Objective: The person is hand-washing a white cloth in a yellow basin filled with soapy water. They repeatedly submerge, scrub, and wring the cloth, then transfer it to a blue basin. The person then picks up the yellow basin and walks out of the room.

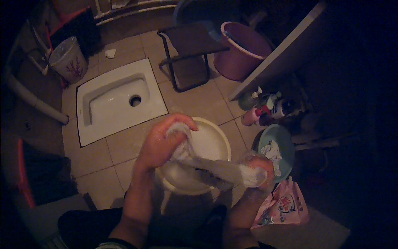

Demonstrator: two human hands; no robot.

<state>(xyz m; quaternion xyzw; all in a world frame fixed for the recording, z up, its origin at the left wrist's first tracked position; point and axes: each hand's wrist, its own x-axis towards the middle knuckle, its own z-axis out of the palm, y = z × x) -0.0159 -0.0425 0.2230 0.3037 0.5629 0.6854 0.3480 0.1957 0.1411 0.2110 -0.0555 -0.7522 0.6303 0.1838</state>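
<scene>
A wet, light-coloured piece of cloth (214, 168), perhaps a sock, is stretched between my two hands above a cream basin (227, 140). My left hand (164, 141) grips the bunched end, its thumb pressed into the fabric. At the lower right, my right hand (262, 166) holds the other end, which is white and blurred by motion. Whitish, sudsy water (210, 141) shows in the basin, partly hidden by my left hand and the cloth. Just beyond my right hand stands a green basin (287, 155) with crumpled white cloth (271, 151) inside.
A white squat toilet (118, 93) is set in the tiled floor. Behind stand a folding stool (196, 42) and a pink bucket (233, 62). Pump bottles (251, 116) cluster beside a panel edge (276, 51). A pink refill pouch (287, 205) bears writing. A patterned bin (70, 60) stands far left.
</scene>
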